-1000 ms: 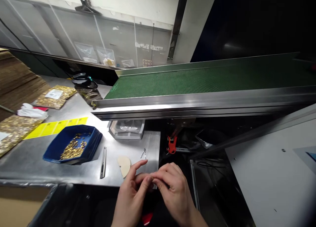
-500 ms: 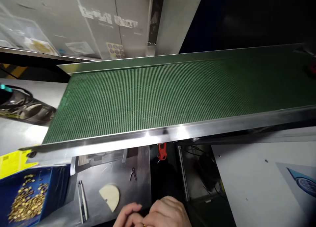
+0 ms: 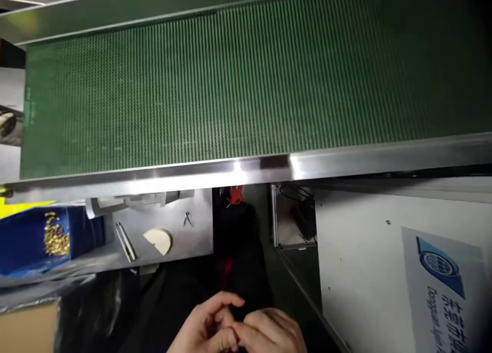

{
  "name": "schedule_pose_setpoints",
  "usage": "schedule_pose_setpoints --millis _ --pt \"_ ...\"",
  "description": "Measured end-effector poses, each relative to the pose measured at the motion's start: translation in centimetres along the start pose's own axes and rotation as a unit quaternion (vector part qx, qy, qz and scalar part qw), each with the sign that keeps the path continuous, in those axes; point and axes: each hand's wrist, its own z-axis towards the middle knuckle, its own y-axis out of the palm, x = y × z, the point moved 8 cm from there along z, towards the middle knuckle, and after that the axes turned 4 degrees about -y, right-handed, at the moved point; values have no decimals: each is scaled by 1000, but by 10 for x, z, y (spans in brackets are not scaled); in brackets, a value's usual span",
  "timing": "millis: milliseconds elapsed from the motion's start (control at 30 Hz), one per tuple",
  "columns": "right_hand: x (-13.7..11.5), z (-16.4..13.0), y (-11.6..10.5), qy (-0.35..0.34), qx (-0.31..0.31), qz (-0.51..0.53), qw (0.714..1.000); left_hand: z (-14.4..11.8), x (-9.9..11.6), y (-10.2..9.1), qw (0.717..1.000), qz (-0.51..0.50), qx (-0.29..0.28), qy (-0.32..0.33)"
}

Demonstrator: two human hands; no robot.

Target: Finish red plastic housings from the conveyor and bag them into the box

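Note:
My left hand (image 3: 207,325) and my right hand (image 3: 272,331) meet at the bottom middle, in front of my dark clothing. The left thumb and fingers are bent inward, with the index finger reaching over. My right fingers are curled and pressed against the left fingertips. Whatever is pinched between them is too small or hidden to name. Ahead and to the left, on a metal table (image 3: 200,237), lie a pale half-round piece (image 3: 159,240), small pliers (image 3: 187,219) and a long tool with pale handles (image 3: 126,242).
A green ribbed conveyor belt (image 3: 215,91) with a metal edge (image 3: 192,172) runs across the view. At left stands a blue bin (image 3: 23,240) holding small gold-coloured parts (image 3: 57,237). A red item (image 3: 235,194) hangs below the belt. White panel (image 3: 357,250) at right; cardboard (image 3: 28,327) at lower left.
The view has tilted down, so the belt and table sit higher and more of my lap shows. My hands stay together, with the left fingers now more visible.

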Motion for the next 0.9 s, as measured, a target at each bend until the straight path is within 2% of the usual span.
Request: schedule_pose_setpoints --millis 133,200,267,367,467,633,767,833,900 --pt "29 -28 -45 53 -106 54 992 11 4 59 998 43 26 37" --pt "33 -35 -67 71 -98 71 990 9 9 79 996 67 28 44" --pt "33 -36 -84 93 -75 95 988 5 16 92 994 93 21 44" --pt "25 -31 -97 112 -40 113 986 -2 29 99 990 136 -4 43" --pt "10 -26 -104 111 -17 99 989 -7 38 97 990 139 -28 25" --pt "-13 -27 -100 142 -19 94 985 -22 38 92 993 103 -50 -9" --pt "-33 -24 -99 148 -5 57 987 -39 46 98 981 160 -107 -4" --pt "-39 -28 -120 163 23 28 986 -43 59 103 967 215 -138 18" --pt "-42 -45 -167 193 86 -13 977 -40 78 108 944 292 -142 54"
